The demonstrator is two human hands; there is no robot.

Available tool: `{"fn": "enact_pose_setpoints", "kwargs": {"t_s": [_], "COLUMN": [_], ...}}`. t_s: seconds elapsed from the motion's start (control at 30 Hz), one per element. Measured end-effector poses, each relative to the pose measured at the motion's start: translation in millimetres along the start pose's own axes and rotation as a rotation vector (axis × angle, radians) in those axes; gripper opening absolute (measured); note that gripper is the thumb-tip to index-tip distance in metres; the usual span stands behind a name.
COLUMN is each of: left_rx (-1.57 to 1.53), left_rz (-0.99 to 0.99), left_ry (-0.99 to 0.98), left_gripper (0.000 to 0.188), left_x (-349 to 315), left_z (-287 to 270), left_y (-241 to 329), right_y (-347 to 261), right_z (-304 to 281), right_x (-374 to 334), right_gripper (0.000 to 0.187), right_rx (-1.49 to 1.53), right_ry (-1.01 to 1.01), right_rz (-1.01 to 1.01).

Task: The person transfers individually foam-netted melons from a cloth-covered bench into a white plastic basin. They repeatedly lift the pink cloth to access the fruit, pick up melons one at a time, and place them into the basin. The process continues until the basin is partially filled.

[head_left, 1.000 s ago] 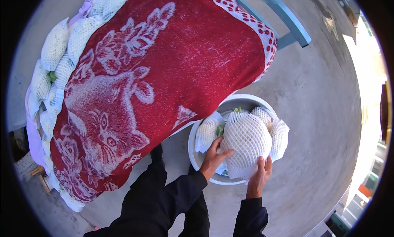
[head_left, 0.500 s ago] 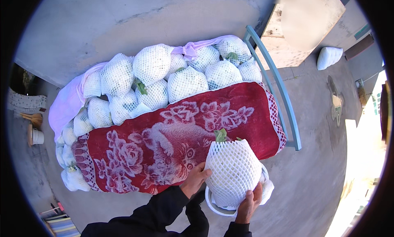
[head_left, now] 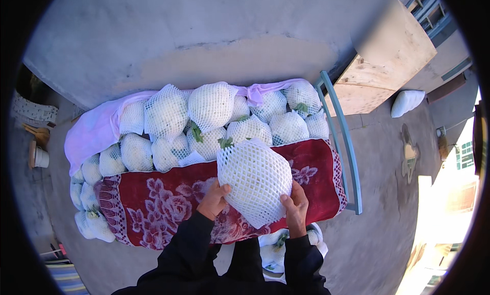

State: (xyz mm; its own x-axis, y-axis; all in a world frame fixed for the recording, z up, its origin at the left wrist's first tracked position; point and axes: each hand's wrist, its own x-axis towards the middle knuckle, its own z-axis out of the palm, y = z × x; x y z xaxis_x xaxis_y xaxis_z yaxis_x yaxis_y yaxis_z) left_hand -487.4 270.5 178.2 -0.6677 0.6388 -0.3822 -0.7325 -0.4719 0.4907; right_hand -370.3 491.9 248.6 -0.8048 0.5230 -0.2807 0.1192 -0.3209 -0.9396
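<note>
Between my two hands is a large, round, pale vegetable in a white foam net sleeve [head_left: 255, 180], with a green leaf showing at its top. The netting hides its exact kind. My left hand [head_left: 214, 199] grips its left side, and my right hand [head_left: 296, 205] grips its right side. They hold it above the red floral blanket [head_left: 326, 185]. Behind the blanket, several similar netted vegetables [head_left: 214, 106] are stacked in rows, some with green leaves. Below my right forearm, more netted vegetables [head_left: 273, 254] sit in a pale bucket, partly hidden.
A lilac cloth [head_left: 97, 134] drapes over the left and back of the stack. A blue-grey metal rail [head_left: 344, 136] stands at its right end. Behind rise a grey wall [head_left: 178, 34] and a wooden board [head_left: 393, 55]. A white sack [head_left: 407, 103] lies on the concrete floor at right.
Both hands have lifted the netted vegetable up and left, from above the bucket to over the blanket. The bucket's other netted vegetables now show more. The view has shifted too.
</note>
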Motion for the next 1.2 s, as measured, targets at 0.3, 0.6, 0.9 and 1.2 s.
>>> {"fn": "enact_pose_setpoints", "kwargs": {"t_s": [0.3, 0.6, 0.9, 1.2], "left_rx": [-0.076, -0.339, -0.37, -0.427], "left_rz": [0.247, 0.408, 0.483, 0.425], "left_ry": [0.124, 0.226, 0.326, 0.282], "left_gripper": [0.084, 0.076, 0.08, 0.077], "left_x": [67.8, 80.1, 77.9, 118.7], "left_z": [-20.9, -54.1, -59.1, -56.6], "left_y": [1.2, -15.9, -7.8, -14.1], "right_y": [-0.1, 48.9, 145.8, 80.1], "right_z": [12.0, 12.0, 102.9, 113.2], "right_x": [133.0, 291.4, 457.8, 534.1], "right_gripper": [0.066, 0.05, 0.046, 0.021], "right_rx": [-0.06, -0.472, -1.493, -1.199], "right_ry": [-0.297, -0.182, -0.16, -0.119], "right_rz": [0.082, -0.121, -1.022, -0.832]}}
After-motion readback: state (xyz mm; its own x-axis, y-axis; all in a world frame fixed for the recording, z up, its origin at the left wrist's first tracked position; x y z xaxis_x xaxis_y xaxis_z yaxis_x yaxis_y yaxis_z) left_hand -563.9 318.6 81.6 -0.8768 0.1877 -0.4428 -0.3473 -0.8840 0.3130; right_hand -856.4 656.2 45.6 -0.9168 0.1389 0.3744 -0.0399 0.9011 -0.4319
